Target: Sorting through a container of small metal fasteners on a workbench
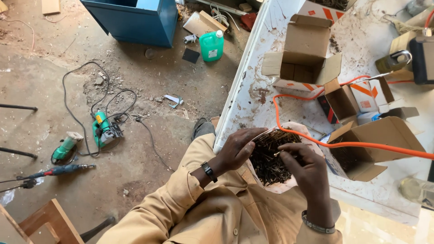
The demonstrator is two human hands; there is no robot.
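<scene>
A white bag (289, 131) full of dark screws (269, 160) rests at the near edge of a dusty white table (253, 90). My left hand (239, 147) grips the bag's left rim and holds it apart. My right hand (305, 169) reaches into the bag and pinches a single screw between thumb and fingers, over the pile. An orange cable (316, 135) crosses the bag's mouth and runs off to the right.
Open cardboard boxes (305, 49) (375, 140) stand on the table, with a padlock (393, 61) at far right. On the dirt floor lie a green jigsaw (104, 129), a drill (58, 171), black cables, a green jug (211, 45) and a blue bin (140, 20).
</scene>
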